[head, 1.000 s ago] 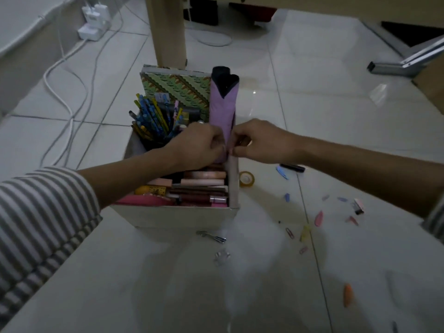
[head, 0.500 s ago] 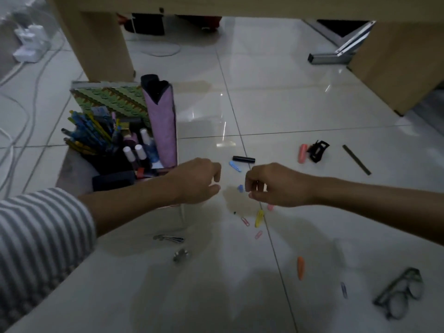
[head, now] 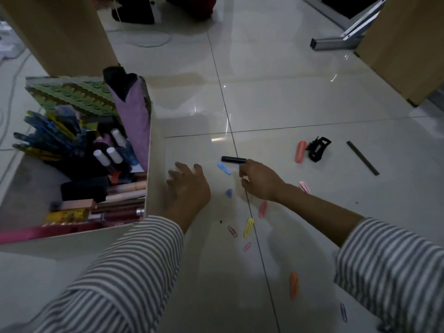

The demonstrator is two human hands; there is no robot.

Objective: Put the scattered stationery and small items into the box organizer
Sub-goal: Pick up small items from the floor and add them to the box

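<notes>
Reach extended, right hand (head: 260, 181) now at black tube (head: 233, 159), left hand (head: 189, 186) splayed

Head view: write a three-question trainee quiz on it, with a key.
1. True or false: the left hand rests inside the box.
2. Which thing lies nearest the fingertips of the right hand? A. black tube B. black claw C. dark strip
3. Fill in: the clip just beside the tube is ___ in colour.

Key: 1 false, it is on the floor beside the box; 2 A; 3 blue.
</notes>
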